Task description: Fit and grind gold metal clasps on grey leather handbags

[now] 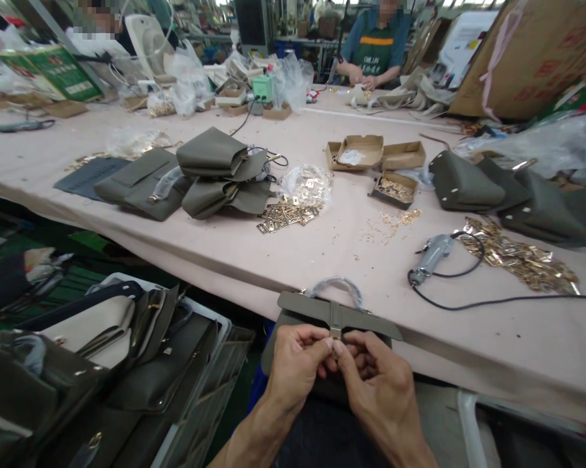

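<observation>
An olive-green handbag (303, 307) leans at the table's front edge, its handle (339, 284) wrapped in clear plastic. Down the middle of its flap runs a strap with a gold clasp (336, 332) at the lower end. My left hand (300, 357) and my right hand (373, 364) meet at this clasp, thumbs and fingertips pinched together on it. The fingers hide most of the clasp and whatever small part may be between them.
On the table (293, 260) lie an electric screwdriver (432, 257) with its cord, gold metal plates (522, 257), a small box of screws (395, 187) and stacked olive bags (215, 156). More bags fill a crate (219, 325) at lower left. A co-worker (375, 49) sits across the table.
</observation>
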Demonstrator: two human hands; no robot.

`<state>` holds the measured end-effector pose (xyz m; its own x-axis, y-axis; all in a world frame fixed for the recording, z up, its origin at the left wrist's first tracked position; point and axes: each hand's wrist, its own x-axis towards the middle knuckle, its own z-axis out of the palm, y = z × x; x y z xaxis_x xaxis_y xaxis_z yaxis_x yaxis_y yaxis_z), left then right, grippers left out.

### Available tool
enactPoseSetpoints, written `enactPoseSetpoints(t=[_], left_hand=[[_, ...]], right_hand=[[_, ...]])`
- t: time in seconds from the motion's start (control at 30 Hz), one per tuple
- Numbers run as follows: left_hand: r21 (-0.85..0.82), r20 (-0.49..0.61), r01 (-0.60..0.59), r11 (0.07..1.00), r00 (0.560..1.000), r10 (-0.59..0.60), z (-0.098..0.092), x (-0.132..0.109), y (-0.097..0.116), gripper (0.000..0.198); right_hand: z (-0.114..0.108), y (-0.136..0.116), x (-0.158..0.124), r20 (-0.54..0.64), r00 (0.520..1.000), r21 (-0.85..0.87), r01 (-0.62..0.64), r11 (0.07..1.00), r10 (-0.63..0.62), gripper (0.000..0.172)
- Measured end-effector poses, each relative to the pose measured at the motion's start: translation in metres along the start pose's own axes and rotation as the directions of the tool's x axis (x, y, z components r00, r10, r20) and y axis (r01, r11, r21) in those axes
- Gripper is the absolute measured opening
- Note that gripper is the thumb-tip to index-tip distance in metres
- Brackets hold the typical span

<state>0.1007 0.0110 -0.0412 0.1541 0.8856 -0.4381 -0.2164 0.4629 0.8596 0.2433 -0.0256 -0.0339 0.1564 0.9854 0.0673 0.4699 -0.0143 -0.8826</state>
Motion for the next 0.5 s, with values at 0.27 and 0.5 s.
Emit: enactPoseSetpoints(t=[0.27,0.5], left_hand=[[0.026,-0.027,0.082,0.996,0.996,-0.081,0.000,-0.002,0.001,0.023],[-0.068,0.079,0.214,0.974,0.975,-0.209,0.001,-0.001,0.003,0.038]], right_hand=[[0.003,0.011,-0.020,0.218,0.969,0.127,-0.146,0.981,0.116,0.041],[0.004,0.025,-0.029,0.219,0.962,0.143,-0.196,0.970,0.162,0.042]])
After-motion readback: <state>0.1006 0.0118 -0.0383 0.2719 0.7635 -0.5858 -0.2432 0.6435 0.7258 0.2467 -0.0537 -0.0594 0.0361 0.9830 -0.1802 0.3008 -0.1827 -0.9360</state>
